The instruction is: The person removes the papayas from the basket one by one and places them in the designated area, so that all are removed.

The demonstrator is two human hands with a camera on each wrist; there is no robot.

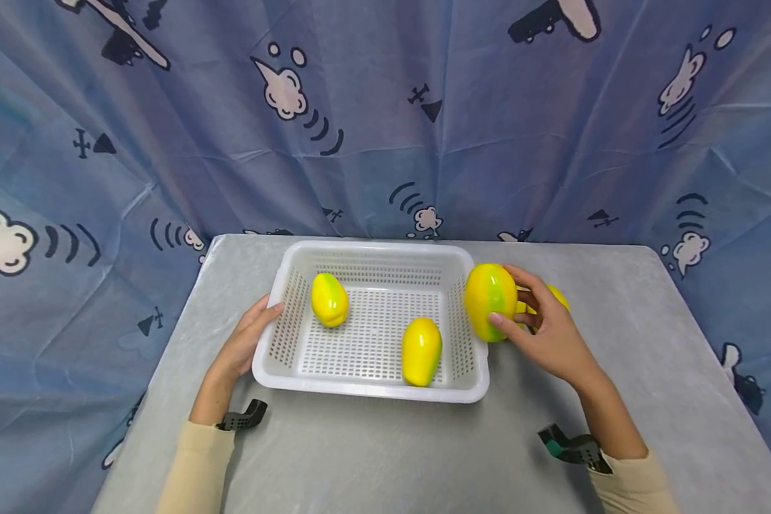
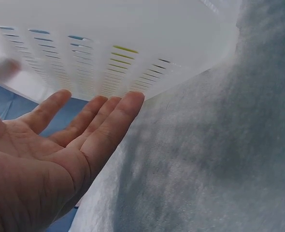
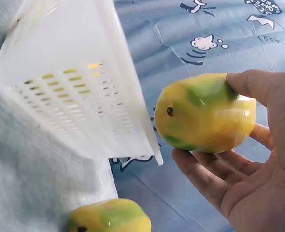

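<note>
A white perforated plastic basket point(image 1: 373, 394) stands on the table, with two yellow-green mangoes inside: one mango point(image 1: 330, 300) at the left, another mango point(image 1: 421, 351) nearer the front right. At the basket's left end, my left hand point(image 1: 247, 339) holds the rim, thumb over it and fingers against the outer wall. My right hand point(image 1: 549, 335) grips a larger-looking mango point(image 3: 205, 113) between thumb and fingers, raised by the basket's right rim. Partly hidden behind that hand, more yellow fruit point(image 1: 560, 297) shows; the right wrist view has a mango point(image 3: 111, 216) lying on the table.
The grey-covered table point(image 1: 385, 457) extends in front of and to both sides of the basket. A blue patterned curtain point(image 1: 360, 143) hangs behind its back edge. Each wrist wears a black strap, such as the left strap point(image 1: 244, 416).
</note>
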